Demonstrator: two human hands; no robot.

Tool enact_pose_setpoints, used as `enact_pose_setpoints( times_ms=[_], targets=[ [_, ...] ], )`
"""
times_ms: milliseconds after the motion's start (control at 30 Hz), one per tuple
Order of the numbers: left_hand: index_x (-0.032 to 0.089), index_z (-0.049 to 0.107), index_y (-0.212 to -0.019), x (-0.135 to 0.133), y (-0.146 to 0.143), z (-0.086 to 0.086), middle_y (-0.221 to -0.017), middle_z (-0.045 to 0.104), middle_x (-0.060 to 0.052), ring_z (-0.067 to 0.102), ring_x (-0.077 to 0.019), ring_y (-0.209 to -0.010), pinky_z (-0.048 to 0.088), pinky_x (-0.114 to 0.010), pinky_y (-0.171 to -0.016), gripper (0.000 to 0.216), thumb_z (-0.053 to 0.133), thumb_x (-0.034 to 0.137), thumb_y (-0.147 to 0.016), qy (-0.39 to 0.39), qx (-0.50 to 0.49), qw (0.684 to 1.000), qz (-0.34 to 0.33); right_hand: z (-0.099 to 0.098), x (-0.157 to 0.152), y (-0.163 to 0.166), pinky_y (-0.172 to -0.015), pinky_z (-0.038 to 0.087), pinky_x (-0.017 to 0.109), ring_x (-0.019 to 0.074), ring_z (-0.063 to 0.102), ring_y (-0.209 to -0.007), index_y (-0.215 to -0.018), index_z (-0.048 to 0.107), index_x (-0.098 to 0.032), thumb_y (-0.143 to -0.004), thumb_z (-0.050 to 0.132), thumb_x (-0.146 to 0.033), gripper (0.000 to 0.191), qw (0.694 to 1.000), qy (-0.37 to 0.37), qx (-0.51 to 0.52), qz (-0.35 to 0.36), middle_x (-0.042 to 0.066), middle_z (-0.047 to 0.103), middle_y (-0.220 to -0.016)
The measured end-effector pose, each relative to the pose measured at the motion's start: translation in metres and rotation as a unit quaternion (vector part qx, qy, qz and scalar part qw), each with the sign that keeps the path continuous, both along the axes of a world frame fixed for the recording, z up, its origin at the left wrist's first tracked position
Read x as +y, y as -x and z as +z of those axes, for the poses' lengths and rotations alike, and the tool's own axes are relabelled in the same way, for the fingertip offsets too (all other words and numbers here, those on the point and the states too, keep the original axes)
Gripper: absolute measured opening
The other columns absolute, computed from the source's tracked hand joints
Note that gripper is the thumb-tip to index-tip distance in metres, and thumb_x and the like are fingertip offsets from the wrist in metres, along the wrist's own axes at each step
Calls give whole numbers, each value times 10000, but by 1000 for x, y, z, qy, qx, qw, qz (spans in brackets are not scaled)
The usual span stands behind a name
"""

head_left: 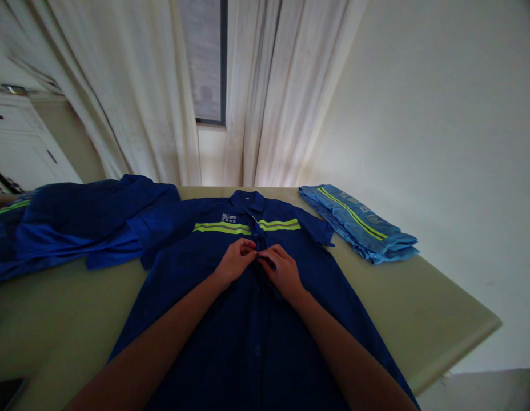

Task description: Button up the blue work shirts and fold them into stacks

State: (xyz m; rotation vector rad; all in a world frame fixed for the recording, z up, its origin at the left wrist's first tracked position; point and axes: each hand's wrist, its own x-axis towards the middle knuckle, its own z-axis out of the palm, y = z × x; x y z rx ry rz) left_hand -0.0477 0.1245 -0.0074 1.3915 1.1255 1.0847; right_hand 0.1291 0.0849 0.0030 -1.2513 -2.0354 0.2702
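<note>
A dark blue short-sleeved work shirt (231,342) lies spread face up, its collar at the far end and a yellow-green reflective band across the chest. Both hands meet at its front placket, just below the band. My left hand (239,260) pinches the placket edge from the left side. From the right, my right hand (282,267) pinches the same strip, its fingertips almost touching the left ones. Whatever button sits between the fingers is hidden. Lower on the placket a buttonhole or button (257,350) shows.
Other dark blue shirts (76,222) lie heaped at the left on the pale green table (436,308). Folded lighter blue garments (359,220) are stacked at the right. Behind stand curtains (136,85); a white wall (440,114) rises at the right. A dark flat object (5,394) lies lower left.
</note>
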Motion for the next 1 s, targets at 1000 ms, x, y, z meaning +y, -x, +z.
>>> enact_pose_setpoints(
  times_ms=[1000],
  targets=[
    [201,622,-1074,-43,5,10,-1082,658,-118,609,-288,-1032,457,-409,-914,181,491,215,-951,-290,437,851,13,15,-21,-9,-831,495,319,207,670,-924,-1029,708,-247,-878,491,-117,294,989,115,-18,-87,40,734,-1001]
  ],
)
